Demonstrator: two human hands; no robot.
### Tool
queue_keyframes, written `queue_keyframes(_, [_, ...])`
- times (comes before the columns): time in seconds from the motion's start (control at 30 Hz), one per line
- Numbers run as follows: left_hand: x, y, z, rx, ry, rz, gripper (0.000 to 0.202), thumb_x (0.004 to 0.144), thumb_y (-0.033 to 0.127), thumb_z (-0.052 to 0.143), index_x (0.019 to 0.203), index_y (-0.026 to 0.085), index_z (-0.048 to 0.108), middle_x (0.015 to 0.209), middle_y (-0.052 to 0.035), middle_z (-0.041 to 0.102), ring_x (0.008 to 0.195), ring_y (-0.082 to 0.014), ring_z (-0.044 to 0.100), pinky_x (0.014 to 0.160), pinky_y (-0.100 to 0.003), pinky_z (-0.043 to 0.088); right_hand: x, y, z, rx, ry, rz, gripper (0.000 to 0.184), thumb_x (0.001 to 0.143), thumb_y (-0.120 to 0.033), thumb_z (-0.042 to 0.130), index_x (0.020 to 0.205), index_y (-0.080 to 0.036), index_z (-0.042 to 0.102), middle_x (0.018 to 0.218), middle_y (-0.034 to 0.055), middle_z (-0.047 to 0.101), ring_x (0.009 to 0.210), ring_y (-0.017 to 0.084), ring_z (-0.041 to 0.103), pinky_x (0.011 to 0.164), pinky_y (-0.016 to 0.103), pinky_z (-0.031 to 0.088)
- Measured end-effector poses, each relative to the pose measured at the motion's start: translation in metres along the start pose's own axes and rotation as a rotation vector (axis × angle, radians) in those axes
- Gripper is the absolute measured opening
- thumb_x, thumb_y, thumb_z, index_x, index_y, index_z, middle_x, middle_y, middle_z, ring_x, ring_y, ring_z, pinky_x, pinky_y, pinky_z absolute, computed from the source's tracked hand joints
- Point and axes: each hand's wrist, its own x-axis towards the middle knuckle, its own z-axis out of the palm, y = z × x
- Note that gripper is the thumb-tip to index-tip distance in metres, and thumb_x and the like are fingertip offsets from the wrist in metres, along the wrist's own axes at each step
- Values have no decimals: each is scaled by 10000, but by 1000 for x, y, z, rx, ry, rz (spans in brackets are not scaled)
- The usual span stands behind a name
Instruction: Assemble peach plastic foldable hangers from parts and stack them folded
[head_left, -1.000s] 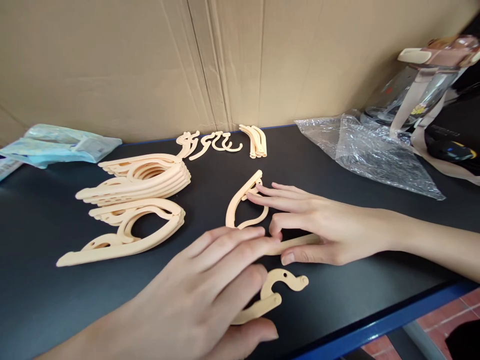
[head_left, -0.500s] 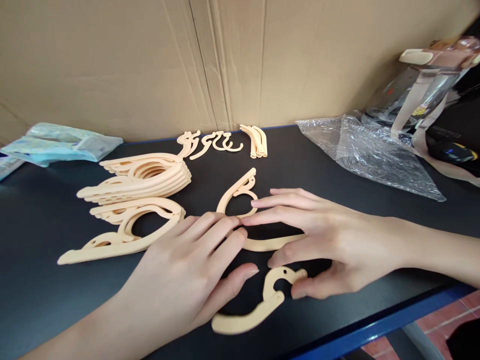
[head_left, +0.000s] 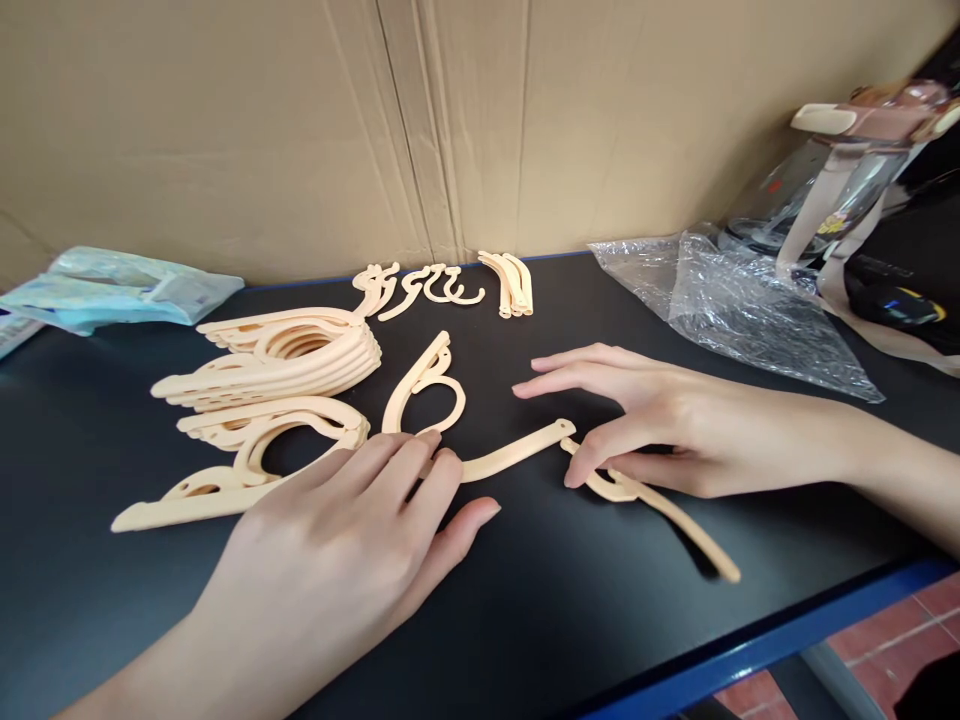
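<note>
A cream plastic folding hanger [head_left: 514, 452] lies on the black tabletop, its ring and one arm pointing away and its other arm stretched to the right. My left hand [head_left: 352, 510] lies over its middle, fingertips pressed on it and thumb apart; the joint under them is hidden. Just right of the arm's holed end, my right hand [head_left: 660, 430] pinches a curved cream hanger piece [head_left: 686, 525] between thumb and a finger. That piece is tilted edge-on, a slim arm running down from it. Its index and middle fingers stretch out to the left.
Several folded hangers [head_left: 300, 360] are stacked at left. Loose hooks [head_left: 409, 290] and a bundle of curved arms [head_left: 510, 285] lie at the back. Clear plastic wrap [head_left: 742, 310] and a strapped bottle [head_left: 832, 190] stand right. A blue-white packet [head_left: 135, 285] is far left; cardboard rises behind.
The folding hanger has shifted left under my left hand. My right hand has drawn back to the right and lifted the curved piece, turning it beside the hanger's holed end.
</note>
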Motion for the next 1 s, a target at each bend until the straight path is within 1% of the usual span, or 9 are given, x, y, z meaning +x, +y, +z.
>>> queue_keyframes(0.17, [-6,1,0,28,10,-3,428,1042,274,401,764,128,693,790,-138,783,654,-283,755,471,-378,535,-1,8,-4,-4,18,18,265,954,-153,545,859,-265,765,1495,53,506,1475,278,358,1146,526,399])
queue_keyframes(0.27, [-6,2,1,9,26,-5,425,1042,268,410,753,125,688,803,-137,790,668,-284,764,474,-378,550,-2,7,-5,0,86,56,278,949,-124,508,790,-225,712,1426,77,559,1343,251,510,1055,438,480])
queue_keyframes(0.4, [-6,2,0,5,20,-17,404,1034,305,444,770,120,687,821,-142,790,659,-286,763,478,-384,550,-6,6,-7,-62,106,160,130,955,-301,588,961,-233,698,1384,94,590,1217,249,605,994,402,502])
queue_keyframes(0.47, [-7,2,0,36,24,-40,422,1035,338,442,782,109,691,817,-157,783,664,-290,759,496,-388,547,-10,7,-8,-113,59,199,215,907,-419,666,1029,-245,695,1422,87,563,1244,279,591,1008,422,486])
queue_keyframes(0.53, [-9,4,1,55,38,-51,419,1034,351,449,850,77,706,873,-184,785,758,-312,767,581,-405,567,-14,10,-9,-129,15,231,257,892,-469,674,1027,-252,700,1441,77,546,1249,287,589,998,419,480])
queue_keyframes(0.63, [-7,10,5,-25,78,-3,357,1032,301,475,1081,25,696,1111,-180,774,1013,-331,737,810,-435,562,-15,10,-10,-105,8,240,196,940,-414,601,927,-249,707,1369,60,589,1195,255,613,973,387,473])
queue_keyframes(0.73, [-4,15,11,-224,50,38,331,1054,239,439,1231,48,643,1261,-109,731,1162,-273,672,976,-405,498,-10,7,-9,-67,32,205,146,921,-324,599,835,-232,674,1263,54,635,1146,230,617,958,365,458])
queue_keyframes(0.9, [-7,13,19,-428,3,46,280,1033,109,449,1241,76,633,1179,-83,732,1100,-231,645,968,-360,482,-1,-1,-3,29,86,179,155,869,-271,624,738,-209,567,1088,45,685,1011,194,631,879,338,458])
queue_keyframes(1.0, [-11,11,18,-473,-35,85,344,982,8,441,1278,72,604,1138,-90,701,1042,-238,624,943,-371,481,1,-1,1,85,147,186,123,836,-237,636,748,-216,553,949,13,704,945,181,659,975,373,444])
